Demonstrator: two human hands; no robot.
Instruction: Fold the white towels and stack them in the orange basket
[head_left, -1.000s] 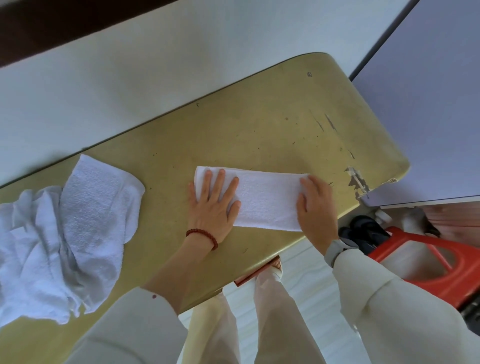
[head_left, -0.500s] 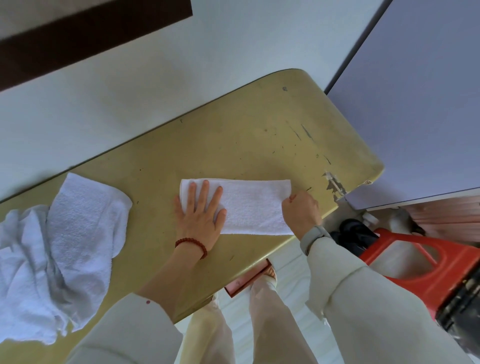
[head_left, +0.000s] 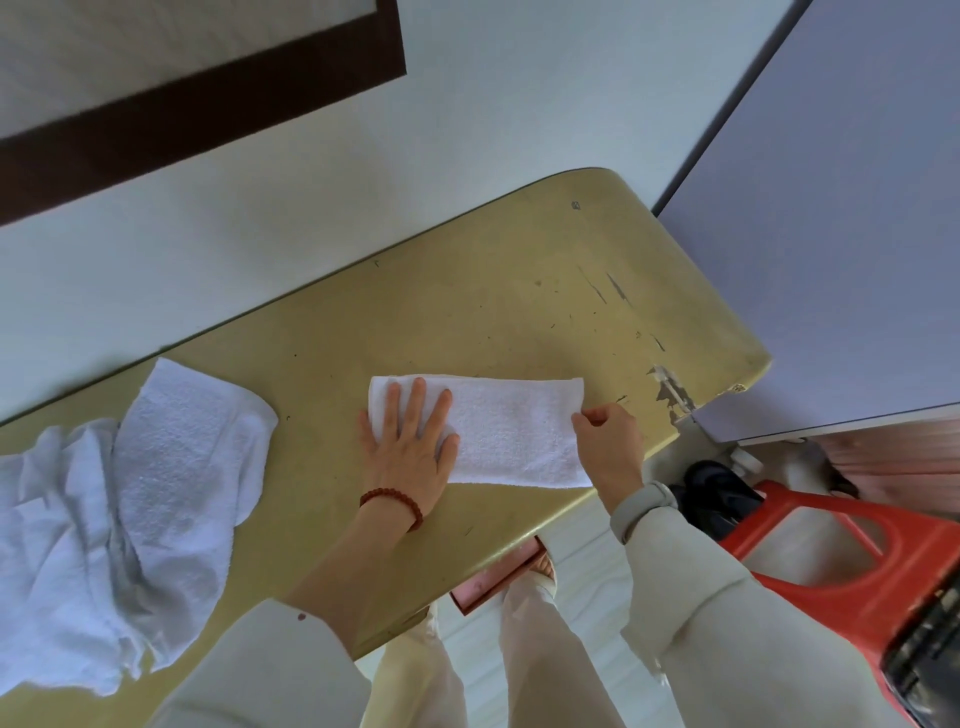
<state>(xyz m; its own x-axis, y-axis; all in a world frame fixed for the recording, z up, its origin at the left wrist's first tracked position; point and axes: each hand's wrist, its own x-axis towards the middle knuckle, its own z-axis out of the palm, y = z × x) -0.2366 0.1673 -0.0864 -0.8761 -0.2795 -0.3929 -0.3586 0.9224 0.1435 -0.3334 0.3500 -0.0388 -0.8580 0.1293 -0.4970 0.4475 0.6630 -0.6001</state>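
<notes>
White folded towel (head_left: 511, 431) lies on the yellow bench (head_left: 519, 291); my left hand (head_left: 410, 447) stays flat on its left end, fingers straight. My right hand (head_left: 610, 447), flat a second ago, now pinches the right edge. Orange basket (head_left: 852, 561) sits lower right.

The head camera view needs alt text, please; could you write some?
A left hand presses flat on a folded white terry towel on a scuffed yellow table, while the right hand pinches its end. Crumpled white towels lie left.
</notes>
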